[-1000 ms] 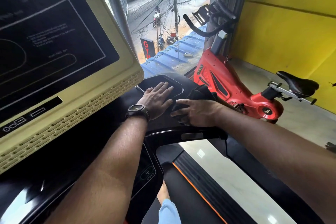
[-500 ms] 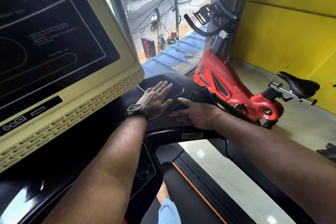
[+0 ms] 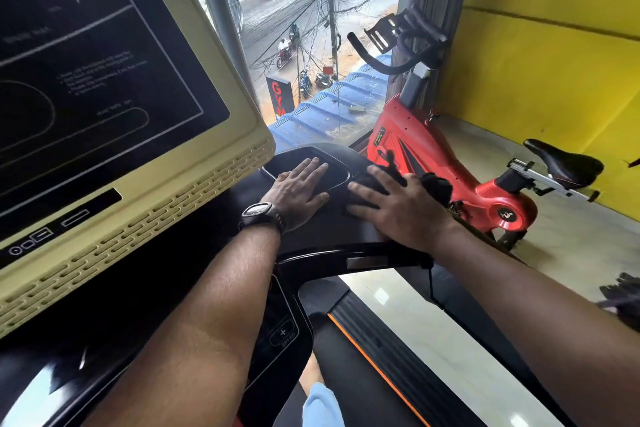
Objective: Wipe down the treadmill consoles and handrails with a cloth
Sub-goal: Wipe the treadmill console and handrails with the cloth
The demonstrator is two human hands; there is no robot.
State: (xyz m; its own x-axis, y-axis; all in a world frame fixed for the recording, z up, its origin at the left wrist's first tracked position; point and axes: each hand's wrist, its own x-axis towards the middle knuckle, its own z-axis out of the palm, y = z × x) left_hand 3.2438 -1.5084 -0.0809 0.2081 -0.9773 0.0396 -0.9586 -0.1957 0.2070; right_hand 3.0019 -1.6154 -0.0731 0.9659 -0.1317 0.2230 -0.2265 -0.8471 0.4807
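Item: treadmill console (image 3: pixel 332 224), right-hand end, wiping in progress.

Left hand (image 3: pixel 298 191) – laid flat, fingers straight and together, on the edge of the recessed tray (image 3: pixel 334 166). It holds nothing. Judged a bracing hand, steadying the person while they lean forward and to the right. Watch (image 3: pixel 261 213) on the wrist.

Right hand (image 3: pixel 391 208) – flat, fingers spread, pressing down on the cloth (image 3: pixel 434 184). It is not curled round the cloth. The spread is judged to keep as much of the cloth as possible against the surface.

Cloth – dark, almost the console's own colour. It lies under the right palm and fingers at the console's right edge. A bunched end shows beyond the fingertips, towards the bike (image 3: pixel 415 149). Whether that end hangs clear over the edge cannot be told.

Hands – side by side and close, thumbs towards each other, not touching. The cloth is under the right hand only, and the left is beside it on bare plastic.

Handrail (image 3: pixel 311 255) – a glossy black bar just below both wrists. The cloth is not on it.

Screen (image 3: pixel 104 80) – dark, cream-framed, up and to the left, well away from the cloth.

Progress, as a judgement: the right end of the console is being done, with the handrail and screen possibly to follow.
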